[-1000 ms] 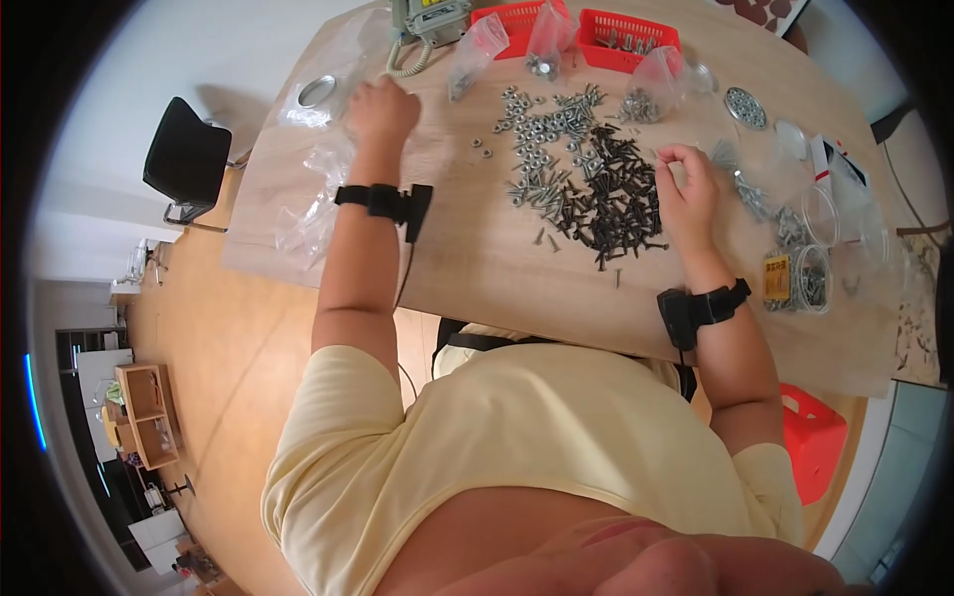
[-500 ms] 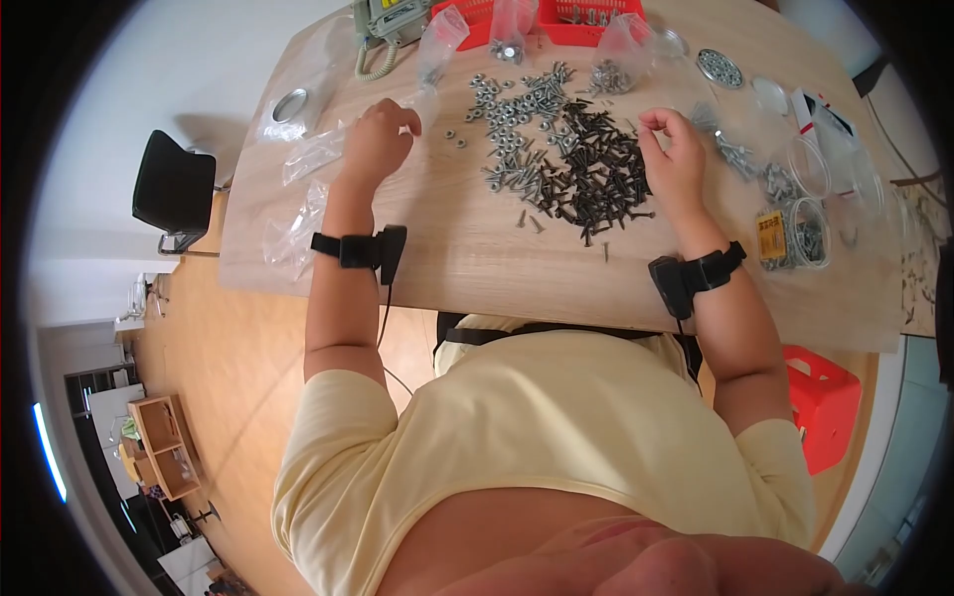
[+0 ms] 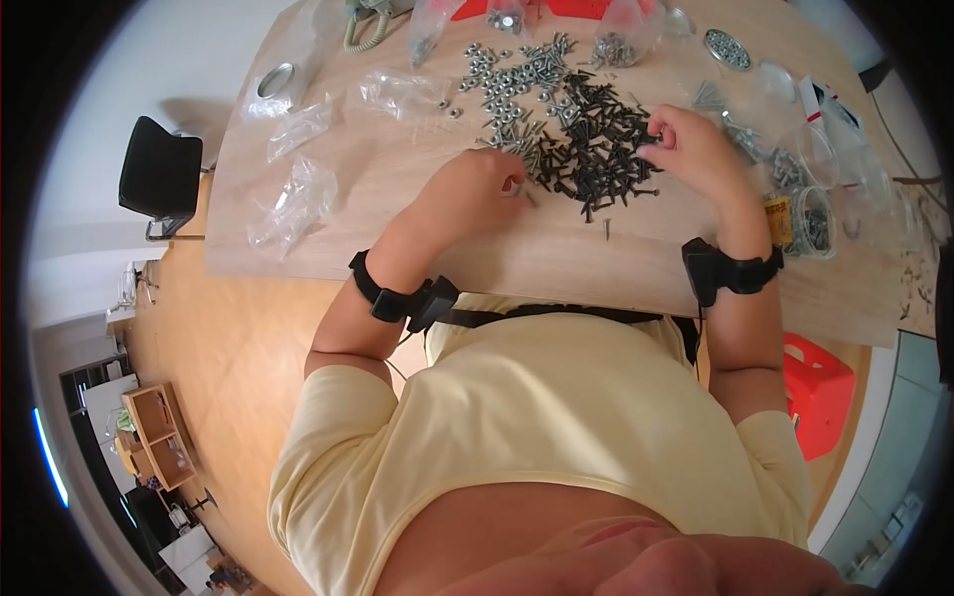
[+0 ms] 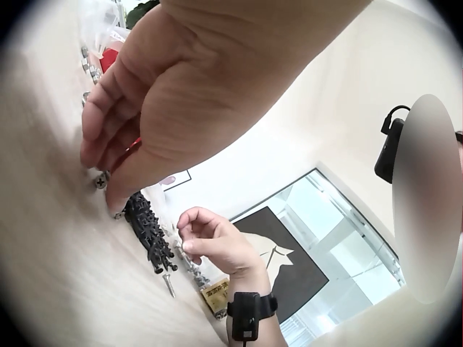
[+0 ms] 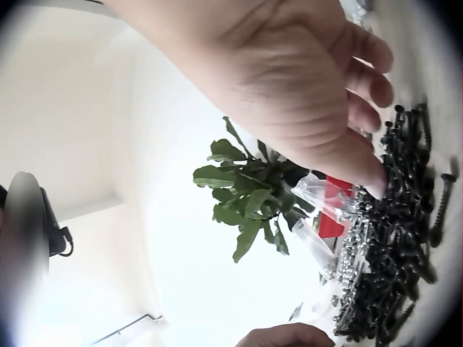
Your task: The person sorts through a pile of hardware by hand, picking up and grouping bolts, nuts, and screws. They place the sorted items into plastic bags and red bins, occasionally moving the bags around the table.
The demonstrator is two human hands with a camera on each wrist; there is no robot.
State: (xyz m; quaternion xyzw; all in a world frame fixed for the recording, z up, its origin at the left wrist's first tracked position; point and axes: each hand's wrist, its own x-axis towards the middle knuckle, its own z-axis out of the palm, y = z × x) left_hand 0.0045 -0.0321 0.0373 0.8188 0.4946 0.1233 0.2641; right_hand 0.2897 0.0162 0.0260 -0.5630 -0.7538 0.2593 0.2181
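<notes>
Silver nuts and screws (image 3: 512, 89) lie in a loose heap beside a pile of black screws (image 3: 596, 149). Low over the near table is my left hand (image 3: 472, 194), palm turned inward; in the left wrist view, its fingers and thumb pinch around a silver screw (image 4: 100, 181). Another small metal piece shows by the thumb tip. My right hand (image 3: 701, 154) hovers at the right edge of the black pile, fingers loosely bent and parted. In the right wrist view its thumb tip overlaps the black screws (image 5: 398, 224); contact is unclear, and nothing shows in its grasp.
Empty clear bags (image 3: 293, 209) and a metal lid (image 3: 275, 79) lie at the left. Filled bags (image 3: 618, 45) stand behind the heap. A tin of small parts (image 3: 728, 50) and a clear tub (image 3: 813, 223) are at the right.
My left hand has come from the back left to the near side of the heap, uncovering a clear bag. My right hand has turned inward slightly. The head view has shifted.
</notes>
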